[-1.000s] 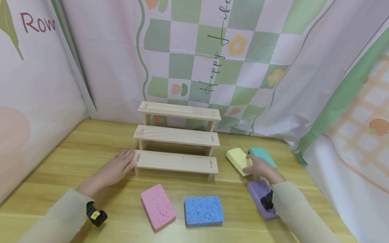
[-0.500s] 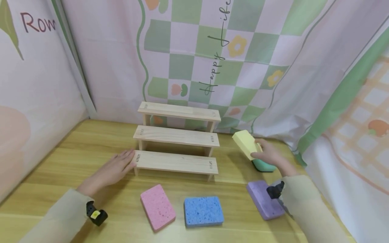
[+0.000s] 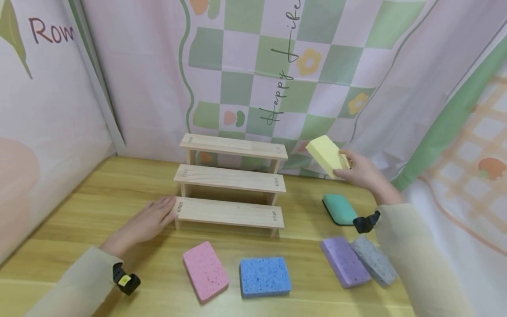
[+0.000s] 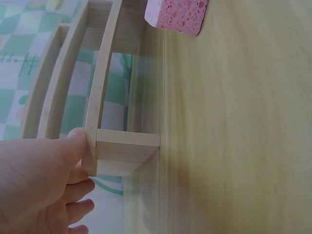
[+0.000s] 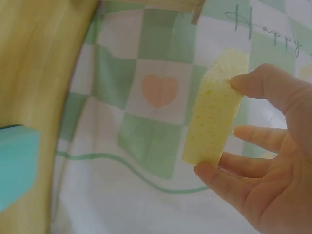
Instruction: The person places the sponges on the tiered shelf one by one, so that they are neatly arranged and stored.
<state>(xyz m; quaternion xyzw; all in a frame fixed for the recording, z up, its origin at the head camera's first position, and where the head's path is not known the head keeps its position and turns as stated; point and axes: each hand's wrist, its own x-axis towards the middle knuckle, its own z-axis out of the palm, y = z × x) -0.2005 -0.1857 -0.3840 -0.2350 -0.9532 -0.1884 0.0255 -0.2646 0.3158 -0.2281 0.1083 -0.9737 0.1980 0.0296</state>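
Observation:
A pale yellow sponge (image 3: 325,154) is held up in the air right of a three-tier wooden shelf (image 3: 229,211). My right hand (image 3: 360,169) pinches it between thumb and fingers; in the right wrist view its narrow porous side (image 5: 212,114) faces the camera. My left hand (image 3: 144,222) is at the left end of the lowest tier. In the left wrist view the thumb (image 4: 73,144) touches that board's end and the other fingers bend around beside it. A teal sponge (image 3: 339,209) with a dark underside lies on the table below the right hand.
A pink sponge (image 3: 206,271) and a blue sponge (image 3: 265,276) lie in front of the shelf. Purple (image 3: 345,262) and grey-blue (image 3: 373,259) sponges lie side by side at the right, near the right sleeve. A checkered curtain (image 3: 237,88) hangs behind the wooden table (image 3: 95,198).
My right hand has lifted the yellow sponge off the table, up and slightly right. The teal and grey-blue sponges have come into fuller view. The left hand stays at the shelf.

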